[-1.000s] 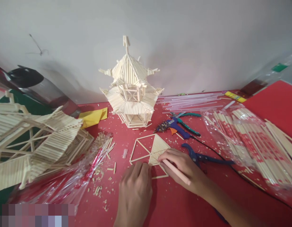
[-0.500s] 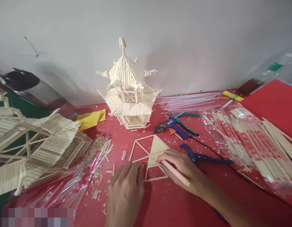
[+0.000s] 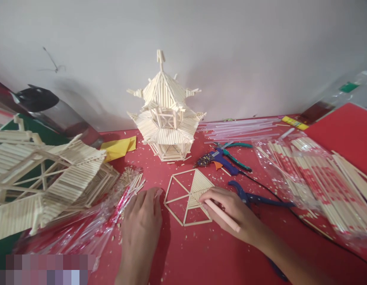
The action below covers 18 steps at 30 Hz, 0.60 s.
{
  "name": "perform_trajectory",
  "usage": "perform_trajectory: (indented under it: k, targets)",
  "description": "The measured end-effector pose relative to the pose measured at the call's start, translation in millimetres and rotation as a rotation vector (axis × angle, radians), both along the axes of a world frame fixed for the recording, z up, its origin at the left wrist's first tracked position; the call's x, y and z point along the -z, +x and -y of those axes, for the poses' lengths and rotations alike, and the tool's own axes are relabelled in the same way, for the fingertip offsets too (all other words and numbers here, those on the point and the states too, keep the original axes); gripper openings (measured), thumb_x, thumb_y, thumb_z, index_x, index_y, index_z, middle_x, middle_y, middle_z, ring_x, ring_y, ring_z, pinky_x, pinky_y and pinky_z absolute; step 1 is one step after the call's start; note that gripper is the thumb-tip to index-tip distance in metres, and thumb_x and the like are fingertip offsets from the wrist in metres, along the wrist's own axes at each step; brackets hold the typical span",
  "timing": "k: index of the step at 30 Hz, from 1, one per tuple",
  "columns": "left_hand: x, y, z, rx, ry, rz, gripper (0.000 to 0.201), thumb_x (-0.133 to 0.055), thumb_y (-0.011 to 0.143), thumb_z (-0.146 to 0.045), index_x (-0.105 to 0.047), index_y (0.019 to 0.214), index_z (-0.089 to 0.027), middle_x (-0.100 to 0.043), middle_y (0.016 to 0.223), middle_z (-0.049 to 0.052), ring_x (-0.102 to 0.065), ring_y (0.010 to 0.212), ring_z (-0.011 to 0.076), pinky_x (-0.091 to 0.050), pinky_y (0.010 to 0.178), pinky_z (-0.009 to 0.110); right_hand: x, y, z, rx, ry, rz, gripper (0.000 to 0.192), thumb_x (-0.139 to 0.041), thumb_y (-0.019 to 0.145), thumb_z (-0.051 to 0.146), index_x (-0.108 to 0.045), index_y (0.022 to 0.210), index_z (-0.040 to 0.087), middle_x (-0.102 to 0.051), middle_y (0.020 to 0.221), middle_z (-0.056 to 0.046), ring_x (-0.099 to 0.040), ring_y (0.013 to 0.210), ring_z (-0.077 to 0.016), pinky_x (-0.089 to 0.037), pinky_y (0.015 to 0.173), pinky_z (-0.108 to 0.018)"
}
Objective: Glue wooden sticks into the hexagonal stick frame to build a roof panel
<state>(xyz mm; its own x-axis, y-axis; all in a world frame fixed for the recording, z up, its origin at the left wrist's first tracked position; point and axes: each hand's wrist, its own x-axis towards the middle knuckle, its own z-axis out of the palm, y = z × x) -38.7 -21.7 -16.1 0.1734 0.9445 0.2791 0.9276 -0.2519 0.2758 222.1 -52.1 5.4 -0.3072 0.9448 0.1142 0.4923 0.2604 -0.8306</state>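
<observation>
My right hand [image 3: 228, 209] is closed around a thick pale pink pen-like stick [image 3: 222, 215]. Its fingertips rest at the edge of a flat hexagonal frame [image 3: 174, 205] of thin wooden sticks. Two of the frame's triangles are filled with closely laid sticks [image 3: 199, 186]; the others are open. To the left of the frame, my left hand [image 3: 143, 221] has its thumb and fingers closed at a small pale pink block [image 3: 158, 192], partly covered by them. Stick offcuts [image 3: 138, 183] lie just past its fingertips.
A stick-built pagoda [image 3: 168, 118] stands behind the frame, another stick structure [image 3: 58, 170] at left. A glue gun [image 3: 219, 157], teal-handled pliers [image 3: 238, 160] and a blue-handled tool [image 3: 255, 197] lie right of it, its cord trailing. Bagged chopsticks [image 3: 317, 178] lie far right.
My left hand has moved left, off the frame's edge, and closed at the small pink block. My right hand stays by the frame with the pink stick. The view has shifted slightly.
</observation>
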Motion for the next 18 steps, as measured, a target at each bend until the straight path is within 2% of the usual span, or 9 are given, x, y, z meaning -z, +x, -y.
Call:
perform_trajectory:
  k: [5,9,11,13,15,18]
  targets:
    - [3.4,-6,3,0.004,0.006,0.004,0.022,-0.044,0.106,-0.03,-0.063,0.114,-0.022,-0.073,0.102,0.01,-0.068,0.098,0.0306,-0.048,0.084,0.043,-7.1,4,2,0.069,-0.03,-0.019,0.013,-0.056,0.101,0.025,-0.067,0.106,0.026,-0.074,0.1,-0.002,-0.069,0.09,-0.0171,-0.051,0.08,-0.028]
    - [3.2,-9,5,0.009,0.017,0.111,0.027,-0.045,0.105,-0.03,-0.059,0.127,-0.023,-0.072,0.111,0.011,-0.069,0.098,0.0299,-0.053,0.079,0.042,-7.4,10,2,0.14,-0.197,-0.189,0.023,-0.052,0.106,0.044,-0.064,0.11,0.025,-0.075,0.094,-0.002,-0.066,0.075,-0.0154,-0.051,0.066,-0.026]
    - [-0.9,-4,6,0.07,0.013,0.226,0.027,-0.047,0.105,-0.03,-0.06,0.128,-0.025,-0.071,0.113,0.01,-0.07,0.096,0.0269,-0.055,0.076,0.039,-6.5,11,2,0.146,-0.25,-0.323,0.026,-0.054,0.104,0.048,-0.06,0.109,0.024,-0.074,0.09,-0.003,-0.066,0.074,-0.0151,-0.052,0.064,-0.025]
    - [-7.4,4,8,0.178,0.019,0.362,0.025,-0.047,0.105,-0.028,-0.063,0.125,-0.026,-0.07,0.112,0.009,-0.07,0.098,0.0238,-0.056,0.08,0.036,-6.1,11,1,0.136,-0.268,-0.406,0.027,-0.058,0.103,0.05,-0.059,0.104,0.022,-0.073,0.085,-0.003,-0.066,0.072,-0.0145,-0.052,0.062,-0.024]
    - [-14.8,13,12,0.289,0.003,0.478,0.025,-0.047,0.105,-0.025,-0.066,0.122,-0.026,-0.069,0.112,0.008,-0.069,0.101,0.0212,-0.056,0.086,0.034,-6.4,11,0,0.111,-0.269,-0.428,0.028,-0.064,0.1,0.049,-0.062,0.1,0.021,-0.071,0.081,-0.002,-0.063,0.066,-0.0125,-0.049,0.058,-0.022]
    - [-23.4,25,18,0.374,-0.043,0.58,0.026,-0.047,0.104,-0.023,-0.069,0.118,-0.024,-0.068,0.112,0.008,-0.068,0.103,0.0202,-0.055,0.091,0.034,-6.6,11,1,0.065,-0.225,-0.453,0.028,-0.072,0.095,0.046,-0.069,0.1,0.019,-0.07,0.081,-0.002,-0.06,0.063,-0.0106,-0.048,0.057,-0.021]
